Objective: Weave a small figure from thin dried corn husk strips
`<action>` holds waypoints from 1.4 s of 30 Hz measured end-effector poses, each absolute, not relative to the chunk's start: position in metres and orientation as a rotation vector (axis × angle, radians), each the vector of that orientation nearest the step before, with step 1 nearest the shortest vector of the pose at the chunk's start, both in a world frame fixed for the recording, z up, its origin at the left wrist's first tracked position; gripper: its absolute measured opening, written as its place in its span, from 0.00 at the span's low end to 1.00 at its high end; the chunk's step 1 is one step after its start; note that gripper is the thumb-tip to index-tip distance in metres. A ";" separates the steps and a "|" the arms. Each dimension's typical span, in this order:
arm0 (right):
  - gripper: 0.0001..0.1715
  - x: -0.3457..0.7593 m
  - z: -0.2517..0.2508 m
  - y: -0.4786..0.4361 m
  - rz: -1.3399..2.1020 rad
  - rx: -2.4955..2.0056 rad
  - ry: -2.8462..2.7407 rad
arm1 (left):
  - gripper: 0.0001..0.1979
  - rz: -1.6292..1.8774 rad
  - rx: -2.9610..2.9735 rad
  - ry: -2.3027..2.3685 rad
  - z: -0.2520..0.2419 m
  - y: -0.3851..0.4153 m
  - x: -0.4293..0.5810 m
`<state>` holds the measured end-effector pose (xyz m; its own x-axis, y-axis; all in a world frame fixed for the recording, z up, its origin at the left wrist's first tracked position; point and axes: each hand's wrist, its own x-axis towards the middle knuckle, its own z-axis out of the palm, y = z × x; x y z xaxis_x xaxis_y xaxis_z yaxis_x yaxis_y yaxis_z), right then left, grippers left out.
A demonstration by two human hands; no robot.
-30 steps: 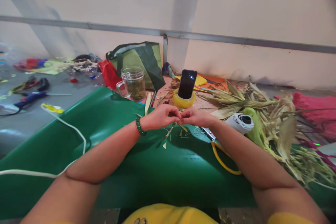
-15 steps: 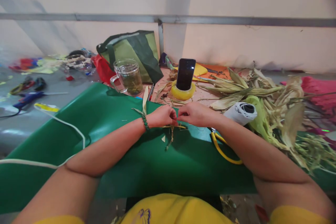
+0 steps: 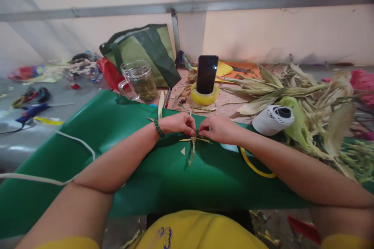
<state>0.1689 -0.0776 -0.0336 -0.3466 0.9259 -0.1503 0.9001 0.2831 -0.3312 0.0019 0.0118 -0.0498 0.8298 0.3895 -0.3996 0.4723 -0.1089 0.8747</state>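
Observation:
Both hands meet over a green sheet [image 3: 163, 179] at the table's middle. My left hand [image 3: 178, 123], with a green bead bracelet at the wrist, pinches the top of a small dried-leaf figure [image 3: 193, 144]. My right hand [image 3: 219, 129] pinches the same spot from the right. The figure is a thin woven stem with two short leaf strips sticking out sideways, and it lies on the sheet just below my fingertips. A small leaf scrap [image 3: 183, 150] lies to its left.
A glass mug [image 3: 139, 81], a green bag [image 3: 146, 50] and a phone [image 3: 207, 74] standing in a yellow tape roll lie beyond my hands. A white thread spool [image 3: 273, 120] and dried husks [image 3: 292, 97] fill the right. Yellow-handled pliers [image 3: 257, 167] lie under my right forearm. A white cord [image 3: 70, 140] crosses the left.
My hands have come down from slightly above the sheet onto it. The leaf figure now rests on the green sheet, and its side strips show. The camera tilted down a little.

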 end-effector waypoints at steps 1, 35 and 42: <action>0.12 0.168 -0.039 -0.079 0.559 -1.734 -2.403 | 0.08 -0.079 1.712 0.663 -0.051 0.013 0.002; 0.11 0.165 -0.047 -0.076 0.460 -1.591 -2.696 | 0.02 -0.088 1.936 0.679 -0.046 0.005 0.004; 0.15 0.186 -0.039 -0.072 -0.061 -1.771 -2.126 | 0.04 -0.087 1.961 0.683 -0.048 0.006 0.003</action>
<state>0.1860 -0.0716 -0.0394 -0.1403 0.9410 0.3078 0.9571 0.2085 -0.2013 0.0034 0.0056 -0.0476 0.8370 0.4240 -0.3460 0.4973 -0.3256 0.8042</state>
